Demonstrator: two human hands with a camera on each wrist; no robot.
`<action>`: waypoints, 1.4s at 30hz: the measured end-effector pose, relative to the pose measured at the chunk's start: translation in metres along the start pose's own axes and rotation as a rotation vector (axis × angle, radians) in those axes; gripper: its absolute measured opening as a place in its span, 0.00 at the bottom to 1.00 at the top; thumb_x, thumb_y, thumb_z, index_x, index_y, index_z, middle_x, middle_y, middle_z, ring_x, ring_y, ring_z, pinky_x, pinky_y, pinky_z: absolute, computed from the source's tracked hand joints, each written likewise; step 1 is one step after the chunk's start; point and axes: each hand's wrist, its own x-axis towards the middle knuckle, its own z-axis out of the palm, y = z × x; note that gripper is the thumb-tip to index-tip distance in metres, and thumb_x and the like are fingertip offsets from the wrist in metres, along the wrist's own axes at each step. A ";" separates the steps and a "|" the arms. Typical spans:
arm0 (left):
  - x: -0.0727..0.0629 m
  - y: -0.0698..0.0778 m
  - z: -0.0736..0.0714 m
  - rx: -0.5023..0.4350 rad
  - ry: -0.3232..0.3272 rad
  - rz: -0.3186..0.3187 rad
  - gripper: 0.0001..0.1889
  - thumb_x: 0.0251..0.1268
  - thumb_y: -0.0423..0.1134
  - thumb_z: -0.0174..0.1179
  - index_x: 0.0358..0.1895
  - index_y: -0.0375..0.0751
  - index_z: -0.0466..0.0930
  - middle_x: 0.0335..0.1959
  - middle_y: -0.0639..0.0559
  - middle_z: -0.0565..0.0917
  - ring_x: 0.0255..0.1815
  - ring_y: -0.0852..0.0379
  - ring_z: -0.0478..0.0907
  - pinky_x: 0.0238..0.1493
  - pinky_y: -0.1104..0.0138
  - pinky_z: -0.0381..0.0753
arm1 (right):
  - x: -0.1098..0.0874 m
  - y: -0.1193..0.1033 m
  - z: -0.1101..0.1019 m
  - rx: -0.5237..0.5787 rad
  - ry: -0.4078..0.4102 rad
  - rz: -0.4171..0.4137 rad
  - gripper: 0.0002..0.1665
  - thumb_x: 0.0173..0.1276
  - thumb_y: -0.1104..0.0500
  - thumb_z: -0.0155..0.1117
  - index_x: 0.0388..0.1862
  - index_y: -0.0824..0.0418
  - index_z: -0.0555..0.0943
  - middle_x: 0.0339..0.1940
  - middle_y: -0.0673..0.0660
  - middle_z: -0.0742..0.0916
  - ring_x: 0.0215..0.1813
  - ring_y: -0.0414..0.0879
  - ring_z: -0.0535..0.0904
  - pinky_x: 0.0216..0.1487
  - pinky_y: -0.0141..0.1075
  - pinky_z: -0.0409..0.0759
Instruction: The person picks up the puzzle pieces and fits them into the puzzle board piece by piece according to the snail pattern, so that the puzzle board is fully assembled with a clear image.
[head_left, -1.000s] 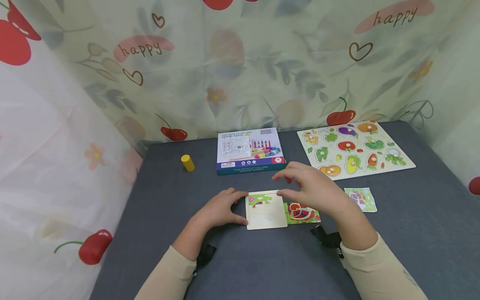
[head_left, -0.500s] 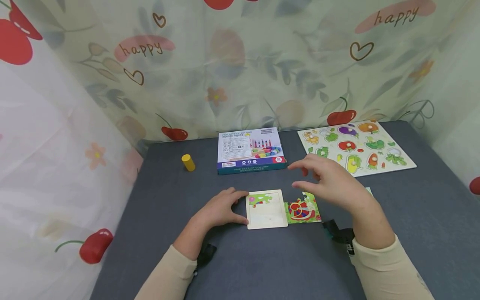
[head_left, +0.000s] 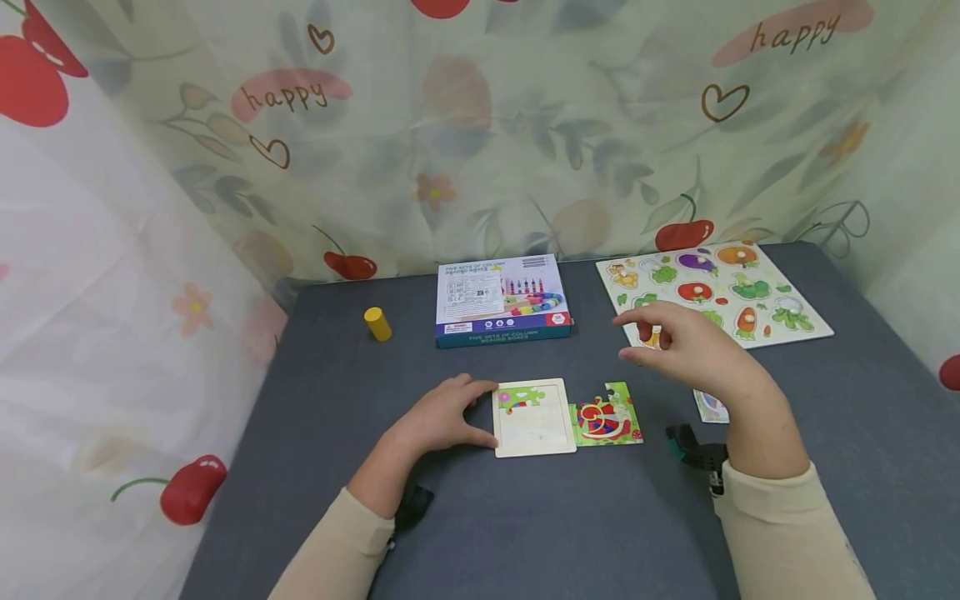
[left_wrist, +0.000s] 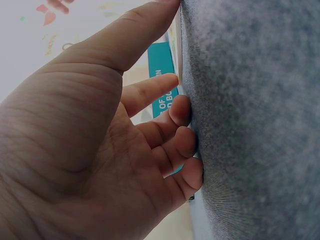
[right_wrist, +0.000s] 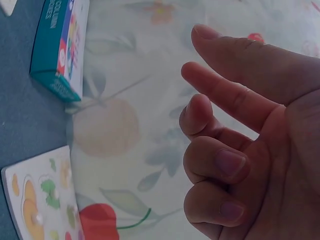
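My left hand [head_left: 442,417] rests at the left side of a pale wooden puzzle tray [head_left: 534,433], thumb and index fingertips touching its left edge near the corners. In the left wrist view its other fingers [left_wrist: 186,142] rest loosely curled on the cloth. One green jigsaw piece [head_left: 517,397] lies in the tray's upper left. Against the tray's right side lie joined green and red jigsaw pieces [head_left: 603,418], notched at the top. My right hand [head_left: 686,346] hovers beyond them, overlapping the vegetable board. Its thumb [right_wrist: 240,55] and index finger stand apart with nothing between them.
A teal and white box [head_left: 502,304] lies at the back middle, with a yellow cylinder [head_left: 377,324] to its left. The vegetable peg board [head_left: 780,312] lies back right. A small printed square [head_left: 708,407] is partly hidden by my right wrist. A patterned curtain [head_left: 480,167] hangs behind.
My right hand has moved right, off the tray and past the joined pieces, uncovering their top. It now partly covers the printed square. My left hand has stayed at the tray's edge.
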 end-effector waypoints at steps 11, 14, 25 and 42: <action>0.000 0.000 0.001 0.000 0.004 -0.003 0.46 0.51 0.63 0.77 0.75 0.55 0.71 0.44 0.57 0.73 0.47 0.56 0.70 0.46 0.60 0.73 | 0.008 0.036 0.000 0.091 -0.096 0.087 0.27 0.67 0.54 0.75 0.61 0.62 0.81 0.37 0.55 0.78 0.33 0.50 0.72 0.32 0.40 0.72; 0.000 0.000 0.000 0.001 0.002 -0.005 0.46 0.51 0.63 0.77 0.75 0.55 0.71 0.44 0.57 0.73 0.46 0.56 0.71 0.45 0.60 0.73 | 0.010 0.046 0.003 0.111 -0.129 0.097 0.27 0.67 0.55 0.75 0.61 0.65 0.81 0.37 0.55 0.78 0.34 0.51 0.72 0.33 0.40 0.72; 0.001 0.002 0.000 0.018 0.004 0.004 0.46 0.51 0.63 0.77 0.75 0.53 0.71 0.43 0.56 0.73 0.45 0.56 0.70 0.45 0.60 0.72 | 0.021 0.077 0.023 0.193 -0.254 0.097 0.22 0.66 0.61 0.74 0.56 0.70 0.81 0.32 0.54 0.79 0.37 0.49 0.74 0.39 0.41 0.71; 0.000 0.002 -0.002 0.005 -0.002 0.002 0.46 0.51 0.63 0.77 0.75 0.54 0.71 0.43 0.56 0.73 0.45 0.56 0.71 0.45 0.60 0.73 | 0.034 0.076 0.050 0.127 -0.315 0.199 0.19 0.60 0.58 0.79 0.45 0.65 0.83 0.28 0.54 0.76 0.31 0.48 0.71 0.35 0.41 0.67</action>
